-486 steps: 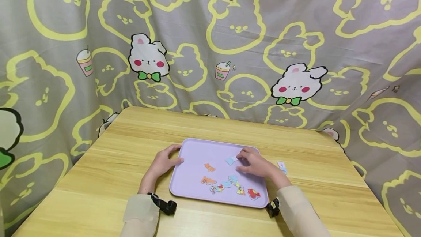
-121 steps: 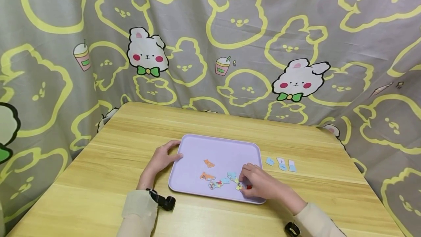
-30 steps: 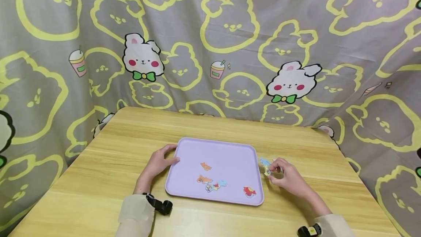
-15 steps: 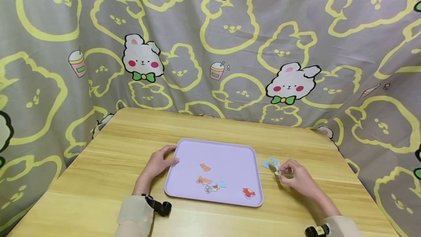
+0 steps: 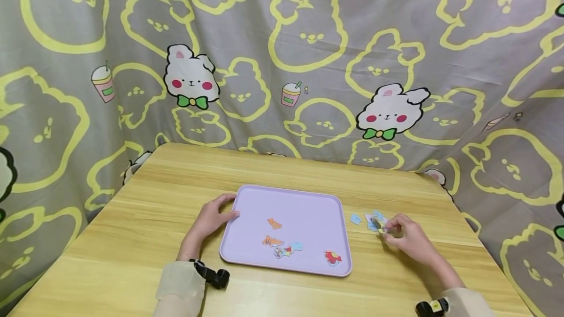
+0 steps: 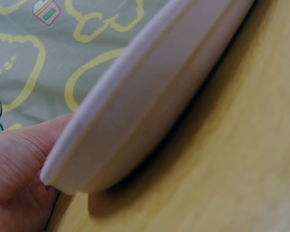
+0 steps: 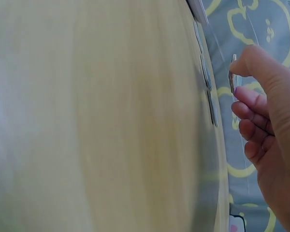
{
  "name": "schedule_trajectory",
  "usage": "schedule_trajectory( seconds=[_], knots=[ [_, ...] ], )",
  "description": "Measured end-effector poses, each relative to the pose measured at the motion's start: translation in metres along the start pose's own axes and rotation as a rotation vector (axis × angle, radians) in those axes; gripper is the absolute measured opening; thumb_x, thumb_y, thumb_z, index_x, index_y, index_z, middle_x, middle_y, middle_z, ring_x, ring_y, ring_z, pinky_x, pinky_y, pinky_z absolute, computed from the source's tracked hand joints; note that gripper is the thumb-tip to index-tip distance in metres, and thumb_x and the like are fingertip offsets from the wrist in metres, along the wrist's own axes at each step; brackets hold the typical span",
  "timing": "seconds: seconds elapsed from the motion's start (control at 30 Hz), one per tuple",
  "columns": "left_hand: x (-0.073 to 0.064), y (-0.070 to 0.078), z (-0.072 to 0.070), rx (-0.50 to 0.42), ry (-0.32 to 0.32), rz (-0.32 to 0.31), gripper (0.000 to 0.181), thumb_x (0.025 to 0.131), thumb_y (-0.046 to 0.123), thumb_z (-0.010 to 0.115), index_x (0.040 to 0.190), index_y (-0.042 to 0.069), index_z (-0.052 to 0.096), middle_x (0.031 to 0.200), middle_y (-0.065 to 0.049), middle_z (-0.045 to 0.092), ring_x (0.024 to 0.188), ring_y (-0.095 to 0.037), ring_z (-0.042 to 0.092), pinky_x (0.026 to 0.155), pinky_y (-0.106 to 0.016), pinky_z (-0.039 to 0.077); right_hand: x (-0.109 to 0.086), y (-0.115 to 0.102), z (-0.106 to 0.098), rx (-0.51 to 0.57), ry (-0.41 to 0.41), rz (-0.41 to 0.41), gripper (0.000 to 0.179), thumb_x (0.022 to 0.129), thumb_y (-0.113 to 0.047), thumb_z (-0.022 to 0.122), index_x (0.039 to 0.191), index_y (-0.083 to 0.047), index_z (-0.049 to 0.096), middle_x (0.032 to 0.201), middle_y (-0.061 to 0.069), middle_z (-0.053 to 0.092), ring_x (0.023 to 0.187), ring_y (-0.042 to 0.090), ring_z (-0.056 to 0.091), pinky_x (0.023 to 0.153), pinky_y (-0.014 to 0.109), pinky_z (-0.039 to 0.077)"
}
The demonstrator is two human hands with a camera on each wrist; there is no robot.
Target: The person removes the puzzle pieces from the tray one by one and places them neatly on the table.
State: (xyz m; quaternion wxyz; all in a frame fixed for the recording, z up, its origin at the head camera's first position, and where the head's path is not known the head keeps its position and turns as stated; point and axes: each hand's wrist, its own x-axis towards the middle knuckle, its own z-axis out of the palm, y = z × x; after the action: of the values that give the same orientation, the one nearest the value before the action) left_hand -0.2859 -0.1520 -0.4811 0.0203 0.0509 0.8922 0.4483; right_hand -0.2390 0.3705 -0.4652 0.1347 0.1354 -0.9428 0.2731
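Note:
My right hand [image 5: 410,239] pinches a blue-and-yellow puzzle piece [image 5: 380,222] between thumb and fingertips, above the table right of the lilac tray [image 5: 286,202]. In the right wrist view the held piece appears edge-on. Just beyond it on the table lie a small blue piece [image 5: 356,219] and white-and-blue ones, partly covered by the held piece. My left hand [image 5: 212,218] grips the tray's left edge, thumb on the rim. On the tray are two orange pieces [image 5: 274,224], a blue piece with a cartoon animal [image 5: 288,250] and a red piece [image 5: 333,258].
The tray lies flat on a wooden table [image 5: 185,175]. A grey curtain [image 5: 246,23] with yellow outlines and white rabbits hangs behind the table and at its sides. A black wrist camera [image 5: 217,278] sits on the left cuff, another [image 5: 432,307] on the right.
The blue-and-yellow puzzle piece has left the tray in my right hand and moved rightward over the table. Earlier, several other pieces came to lie right of the tray. My left hand has kept its place.

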Motion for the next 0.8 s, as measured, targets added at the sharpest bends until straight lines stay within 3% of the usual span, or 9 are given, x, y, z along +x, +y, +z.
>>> schedule_trajectory(
  seconds=[0.8],
  knots=[
    [0.0,0.001,0.0,0.006,-0.004,-0.003,0.054,0.091,0.024,0.069,0.141,0.012,0.052,0.149,-0.018,0.048,0.145,-0.041,0.033,0.12,-0.058,0.027,-0.007,0.025,-0.016,-0.088,-0.005,0.056,0.016,0.074,-0.005,0.076,0.084,-0.008,0.064,0.085,0.001,0.059,0.075,-0.003,0.045,0.063,0.017,0.042]
  ],
)
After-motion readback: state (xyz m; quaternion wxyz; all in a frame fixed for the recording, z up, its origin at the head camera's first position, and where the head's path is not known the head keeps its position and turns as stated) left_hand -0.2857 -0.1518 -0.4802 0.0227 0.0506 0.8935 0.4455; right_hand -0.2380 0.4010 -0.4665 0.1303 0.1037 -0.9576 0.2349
